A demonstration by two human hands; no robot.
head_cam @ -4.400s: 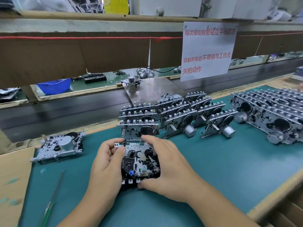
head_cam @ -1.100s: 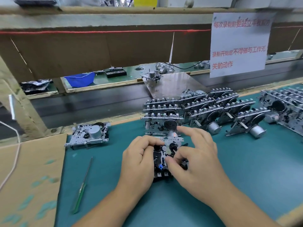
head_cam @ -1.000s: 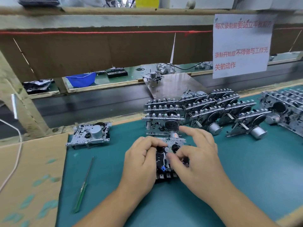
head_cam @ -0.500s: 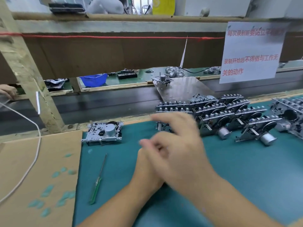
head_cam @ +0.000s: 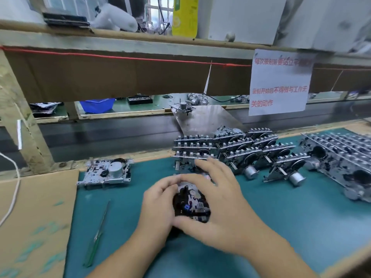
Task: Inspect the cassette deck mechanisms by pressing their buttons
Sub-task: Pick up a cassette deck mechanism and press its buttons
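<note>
2 hands hold 1 cassette deck mechanism (head_cam: 190,201) above the teal mat (head_cam: 281,217): left hand (head_cam: 158,205) curls around its left edge, right hand (head_cam: 222,199) pinches it, thumb underneath, fingers over its far edge.

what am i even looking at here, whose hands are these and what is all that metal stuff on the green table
This is one picture from a wide-angle camera on a worker's head, looking down at a teal bench mat. The left hand and right hand grip a small black and silver cassette deck mechanism between them. Behind stand rows of similar metal mechanisms with round motors. One more grey mechanism lies flat to the left, near a green-handled screwdriver and brown cardboard.
</note>
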